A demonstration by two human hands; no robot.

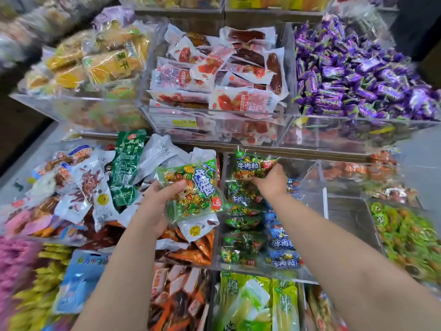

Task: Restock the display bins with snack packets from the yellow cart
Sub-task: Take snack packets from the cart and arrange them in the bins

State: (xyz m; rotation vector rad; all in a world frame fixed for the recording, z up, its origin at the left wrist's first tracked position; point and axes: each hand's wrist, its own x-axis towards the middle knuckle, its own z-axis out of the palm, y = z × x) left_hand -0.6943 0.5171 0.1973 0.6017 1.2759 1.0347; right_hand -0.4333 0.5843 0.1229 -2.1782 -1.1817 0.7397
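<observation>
Head view, scene: A snack display is pictured from above, with the clear centre bin (307,182) taken as the landmark.
Left grip: The left grip (157,201) is closed round a green packet (193,189), with the thumb laid across its face. The packet is held just left of the centre bin, above a heap of mixed pouches.
Right grip: The right grip (270,181) is closed on a second green packet (253,166) at the far end of the centre bin. Whether it touches the stacked packets below cannot be told.
Stock inside: Green packets are ranged down the bin's left side and blue packets (282,244) down its right.
Handling: Each packet is judged light and soft. The glossy film is likely to be slippery, and the small wrapped pieces inside are likely to shift when it is tilted.
Where to hold: A hold across the body is judged steadiest, with the thumb on the face and the fingers behind. A pinch on the sealed edge would also serve.
Writing: "牛肉粒" is read on the green and blue packets. "果干" is read on the yellow packs (121,60), up and left of the centre bin.
Beyond the bin: Purple sweets (358,75) are heaped up and right of it.
Cart: The yellow cart is not shown.
</observation>
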